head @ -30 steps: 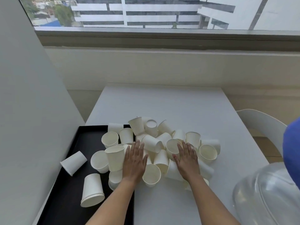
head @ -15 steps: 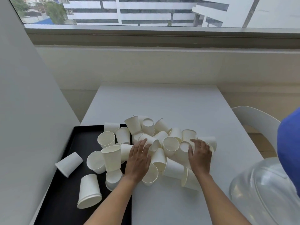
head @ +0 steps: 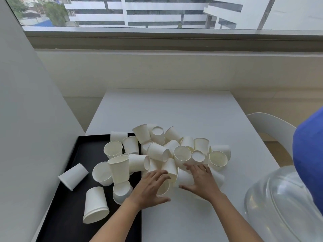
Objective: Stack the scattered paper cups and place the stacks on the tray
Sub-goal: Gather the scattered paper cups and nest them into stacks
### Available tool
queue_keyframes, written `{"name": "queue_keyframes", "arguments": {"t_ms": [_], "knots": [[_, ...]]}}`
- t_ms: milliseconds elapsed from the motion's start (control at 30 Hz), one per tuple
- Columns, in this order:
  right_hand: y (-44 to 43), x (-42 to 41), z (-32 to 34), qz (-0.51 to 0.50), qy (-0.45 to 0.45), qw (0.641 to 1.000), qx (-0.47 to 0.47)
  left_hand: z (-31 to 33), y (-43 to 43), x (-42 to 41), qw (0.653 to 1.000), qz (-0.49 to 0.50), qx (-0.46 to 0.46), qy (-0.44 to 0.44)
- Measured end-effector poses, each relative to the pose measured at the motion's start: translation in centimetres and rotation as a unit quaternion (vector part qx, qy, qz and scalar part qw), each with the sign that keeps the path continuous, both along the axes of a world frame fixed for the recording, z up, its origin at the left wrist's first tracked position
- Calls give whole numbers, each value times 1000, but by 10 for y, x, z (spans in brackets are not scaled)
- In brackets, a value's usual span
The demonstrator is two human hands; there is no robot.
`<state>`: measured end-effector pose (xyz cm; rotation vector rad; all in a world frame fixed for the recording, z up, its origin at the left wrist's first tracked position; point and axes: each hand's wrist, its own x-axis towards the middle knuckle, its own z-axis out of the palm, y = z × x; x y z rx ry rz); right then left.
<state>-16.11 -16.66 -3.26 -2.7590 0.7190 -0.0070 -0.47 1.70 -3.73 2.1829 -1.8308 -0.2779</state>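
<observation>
**While the heap lies loose, both hands close on its near edge**

Because the cups (head: 167, 151) lie tumbled every way, some on their sides, some mouth up, some mouth down, none can be nested until it is drawn out and turned. The heap straddles the right edge of the tray (head: 70, 198) and the tabletop (head: 174, 110): roughly a third of the cups lie on the tray, the rest on the bare tabletop beside it. No tall stack shows yet, so the task looks barely begun.

Reaching in from below, the left hand (head: 150, 187) hangs palm down, fingers spread and curved around a cup lying with its mouth toward the camera; thumb low, fingers over the top, a loose cupping grip not yet pressed tight. The right hand (head: 201, 182) lies over a cup on its side, fingers fanned across the wall, thumb reaching toward the left; whether it truly clamps the cup I cannot tell. Both forearms angle inward, which suggests the two cups are meant to be brought together. A clear dome (head: 279, 203) sits at the right, well clear of the heap.
</observation>
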Motion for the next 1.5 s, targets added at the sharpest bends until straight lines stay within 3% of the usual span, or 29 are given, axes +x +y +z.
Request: {"name": "queue_keyframes", "arguments": {"t_ms": [167,400,533,633,700,800,900,1000,1400,1500], "knots": [[8,6,-5,-12,52,999,13,0,2,6,1000,9,15,-1],[4,-1,15,-33,10,998,61,1,2,16,1000,3,23,-5],[-5,-10,32,-55,-39,982,174,3,-1,16,1000,24,5,8],[-11,-12,44,-84,-126,950,272,11,-2,14,989,84,-86,83],[-14,-11,51,-111,-180,928,306,19,-5,11,957,153,-168,181],[-9,-7,61,-139,-217,896,362,32,-13,5,871,259,-250,334],[3,0,66,-147,-250,865,409,43,-22,0,798,291,-259,459],[15,10,64,-134,-254,860,423,48,-28,-7,766,259,-233,541],[35,29,51,-117,-245,879,391,38,-30,-14,762,230,-93,598],[31,25,51,-133,-256,862,417,37,-27,-11,793,216,-58,567]]}}
